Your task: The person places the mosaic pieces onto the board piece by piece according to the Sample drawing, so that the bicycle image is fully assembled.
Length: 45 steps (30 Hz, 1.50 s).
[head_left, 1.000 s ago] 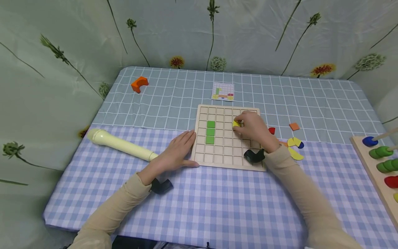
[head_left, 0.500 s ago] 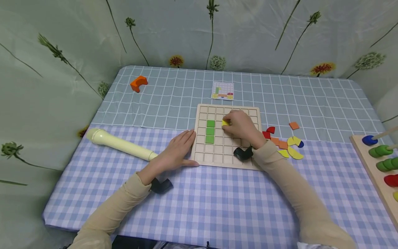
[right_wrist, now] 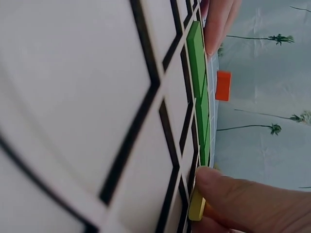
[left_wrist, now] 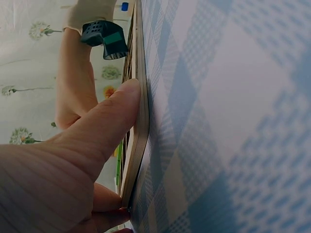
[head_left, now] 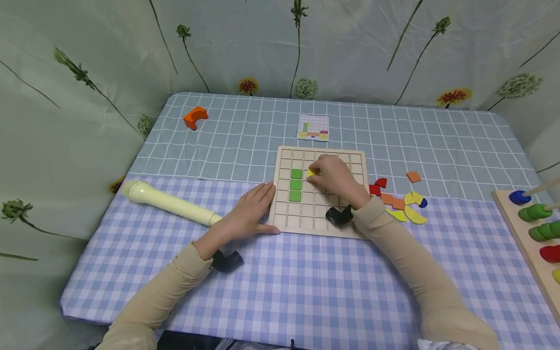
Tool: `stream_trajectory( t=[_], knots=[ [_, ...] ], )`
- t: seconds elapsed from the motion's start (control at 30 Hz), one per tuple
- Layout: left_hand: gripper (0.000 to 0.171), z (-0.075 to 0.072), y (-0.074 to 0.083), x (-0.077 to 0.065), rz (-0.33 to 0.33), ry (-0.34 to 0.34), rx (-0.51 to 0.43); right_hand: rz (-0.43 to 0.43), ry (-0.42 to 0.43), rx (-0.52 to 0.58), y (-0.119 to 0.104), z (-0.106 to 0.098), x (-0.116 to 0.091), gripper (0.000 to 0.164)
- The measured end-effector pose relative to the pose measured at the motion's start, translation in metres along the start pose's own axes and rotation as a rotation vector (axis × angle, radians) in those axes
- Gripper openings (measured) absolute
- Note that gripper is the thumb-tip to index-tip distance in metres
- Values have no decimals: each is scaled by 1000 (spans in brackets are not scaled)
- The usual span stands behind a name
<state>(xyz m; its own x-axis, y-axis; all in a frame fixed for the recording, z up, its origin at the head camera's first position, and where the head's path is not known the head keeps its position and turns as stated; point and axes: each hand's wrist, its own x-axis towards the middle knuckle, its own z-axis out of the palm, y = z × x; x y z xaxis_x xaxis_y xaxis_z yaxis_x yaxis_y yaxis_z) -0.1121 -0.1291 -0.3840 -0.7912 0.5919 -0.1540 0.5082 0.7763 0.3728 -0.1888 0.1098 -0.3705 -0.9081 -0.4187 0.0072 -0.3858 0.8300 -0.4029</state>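
Note:
A wooden grid board (head_left: 302,222) lies on the checked cloth, with a column of 3 green square tiles (head_left: 296,185) in its left part. My right hand (head_left: 338,178) is over the board, pinching a small yellow tile (head_left: 311,173) between thumb and fingers, just right of the top green tile. In the right wrist view the yellow tile (right_wrist: 196,204) is low against the grid's ridges; whether it touches the board's floor I cannot tell. My left hand (head_left: 247,214) rests at the board's left edge, fingers straight along it. Its thumb (left_wrist: 109,119) presses the near edge.
Right of the board lie red pieces (head_left: 375,189), orange squares (head_left: 397,203) and yellow pieces (head_left: 415,215). A patterned card (head_left: 313,128) lies behind it. A pale yellow microphone-shaped object (head_left: 175,203) is at left, an orange arch block (head_left: 195,117) far left, a bead rack (head_left: 529,248) far right.
My right hand has moved left across the board with the yellow tile, stopping beside the green column. The left hand has stayed in place.

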Motion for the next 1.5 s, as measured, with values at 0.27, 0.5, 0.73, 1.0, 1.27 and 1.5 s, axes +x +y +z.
stream_trajectory(
  t=[0.27,0.5,0.73,1.0,1.27,1.5],
  knots=[
    [101,1,0,2,0,-10,-7,-18,-19,30,-1,1,-1,29],
    [101,1,2,2,0,-15,-9,-16,-24,30,0,-2,-4,28],
    [101,2,2,2,2,-8,-6,23,-21,44,6,-14,-17,28],
    [102,1,2,0,-11,-10,-18,-21,23,8,24,-25,-46,24],
    [101,1,1,0,-6,-2,-14,23,-11,-40,43,-39,-78,24],
    [101,0,1,1,0,3,-11,18,-4,-60,63,-48,-100,24]
  ],
)
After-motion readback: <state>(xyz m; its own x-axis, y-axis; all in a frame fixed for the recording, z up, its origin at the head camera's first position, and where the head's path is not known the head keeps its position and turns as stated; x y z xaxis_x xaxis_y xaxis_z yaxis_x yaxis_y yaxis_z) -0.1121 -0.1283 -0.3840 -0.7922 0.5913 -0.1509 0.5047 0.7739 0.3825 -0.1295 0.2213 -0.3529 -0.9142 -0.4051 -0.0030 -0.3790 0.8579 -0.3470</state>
